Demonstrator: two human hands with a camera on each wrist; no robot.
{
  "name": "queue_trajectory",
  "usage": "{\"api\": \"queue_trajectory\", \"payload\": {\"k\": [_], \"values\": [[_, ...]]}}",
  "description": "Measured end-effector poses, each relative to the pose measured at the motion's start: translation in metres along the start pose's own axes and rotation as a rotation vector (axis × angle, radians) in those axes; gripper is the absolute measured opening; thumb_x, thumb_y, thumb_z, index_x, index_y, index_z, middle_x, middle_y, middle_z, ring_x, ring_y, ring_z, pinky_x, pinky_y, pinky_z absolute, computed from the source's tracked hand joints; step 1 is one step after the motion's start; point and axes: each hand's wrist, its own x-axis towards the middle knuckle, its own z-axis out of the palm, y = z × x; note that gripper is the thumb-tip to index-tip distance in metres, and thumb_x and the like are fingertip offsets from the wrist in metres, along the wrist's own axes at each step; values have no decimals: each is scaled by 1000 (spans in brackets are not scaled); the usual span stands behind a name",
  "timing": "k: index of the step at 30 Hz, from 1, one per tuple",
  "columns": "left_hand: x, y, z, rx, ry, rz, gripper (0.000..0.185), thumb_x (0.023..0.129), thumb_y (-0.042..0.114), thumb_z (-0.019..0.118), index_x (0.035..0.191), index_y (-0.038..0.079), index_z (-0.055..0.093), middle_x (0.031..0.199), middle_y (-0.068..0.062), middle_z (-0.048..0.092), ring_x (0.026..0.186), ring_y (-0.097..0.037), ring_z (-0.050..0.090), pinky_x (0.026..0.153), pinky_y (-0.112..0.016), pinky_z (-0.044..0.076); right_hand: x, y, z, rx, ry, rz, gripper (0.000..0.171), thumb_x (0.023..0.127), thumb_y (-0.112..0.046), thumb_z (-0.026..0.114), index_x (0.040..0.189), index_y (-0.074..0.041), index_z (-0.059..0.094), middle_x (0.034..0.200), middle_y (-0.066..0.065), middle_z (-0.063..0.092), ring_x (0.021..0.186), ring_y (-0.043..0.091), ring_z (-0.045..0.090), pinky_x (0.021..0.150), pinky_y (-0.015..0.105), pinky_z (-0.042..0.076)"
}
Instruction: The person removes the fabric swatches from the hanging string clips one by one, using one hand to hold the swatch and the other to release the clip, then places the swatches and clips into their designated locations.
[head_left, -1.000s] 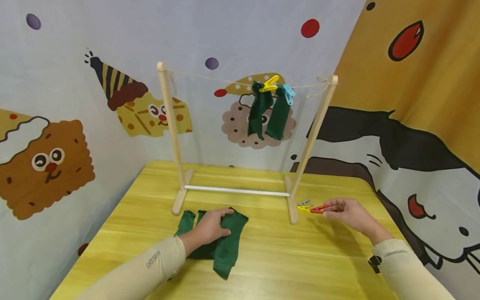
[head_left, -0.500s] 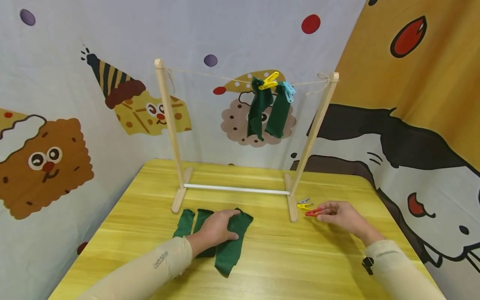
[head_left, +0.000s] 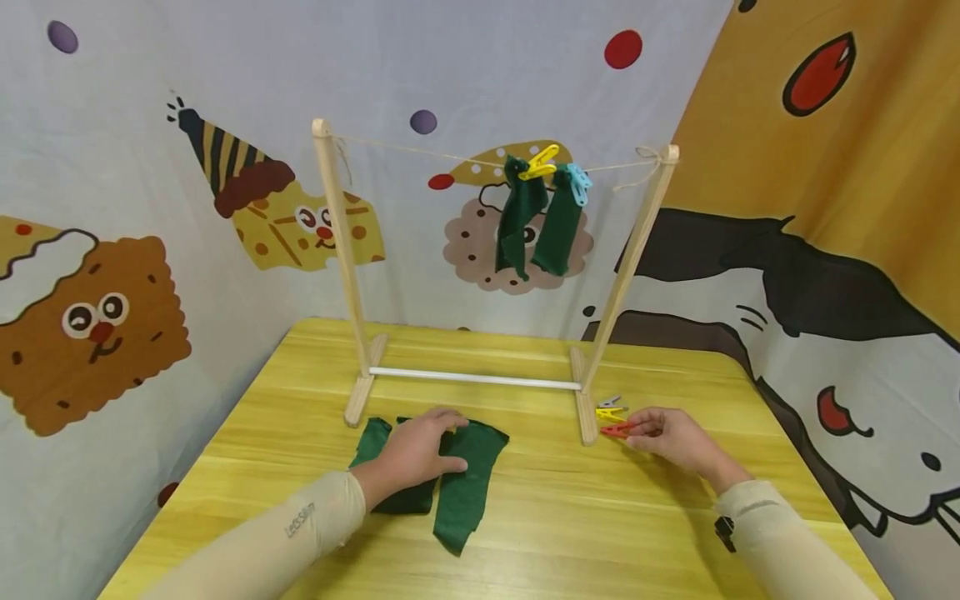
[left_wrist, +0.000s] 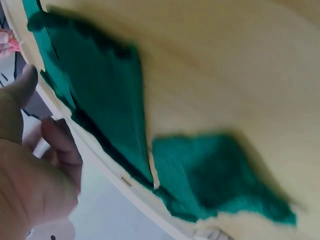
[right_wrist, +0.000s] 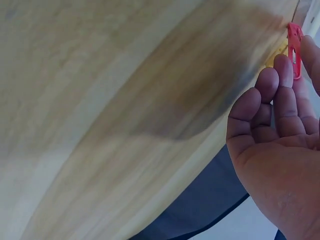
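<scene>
Green cloth pieces [head_left: 442,479] lie flat on the yellow surface [head_left: 570,533] before the wooden rack [head_left: 480,379]; I have my left hand [head_left: 415,450] spread on them, pinning them. My right hand [head_left: 667,437] pinches a red clothespin [head_left: 617,430] beside the rack's foot, with spare pins [head_left: 610,408] within reach.

The right hand [head_left: 671,439] has drawn the red clothespin [head_left: 619,430] nearer the front edge of the surface, away from the yellow clothespin [head_left: 609,412] it was touching a second ago; the two now lie apart. The left hand [head_left: 415,450] has shifted slightly on the green cloths [head_left: 465,487], and the top cloth's upper end has spread a little further toward the right edge.
</scene>
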Motion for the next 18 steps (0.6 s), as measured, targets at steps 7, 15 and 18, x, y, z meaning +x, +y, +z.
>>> {"api": "queue_trajectory", "payload": {"k": [7, 15, 18], "values": [[-7, -6, -1, 111, -140, 124, 49, 84, 52, 74, 126, 27, 68, 143, 8, 57, 126, -21, 60, 93, -43, 54, 1, 1, 8, -63, 16, 16, 37, 86, -26, 78, 116, -6, 66, 101, 3, 72, 89, 14, 65, 69, 23, 52], [-7, -11, 2, 52, -160, 113, 49, 85, 52, 73, 126, 26, 68, 144, 8, 56, 129, -24, 57, 97, -45, 52, 0, 1, 13, -82, 49, 6, 37, 87, -25, 77, 117, -7, 66, 100, 4, 73, 85, 14, 63, 65, 24, 52], [-8, -11, 3, 10, -164, 111, 49, 85, 50, 73, 127, 25, 67, 145, 7, 55, 130, -24, 56, 99, -46, 51, -1, 1, 14, -97, 65, -5, 36, 88, -24, 76, 118, -7, 65, 98, 2, 73, 85, 13, 63, 66, 23, 51]]}}
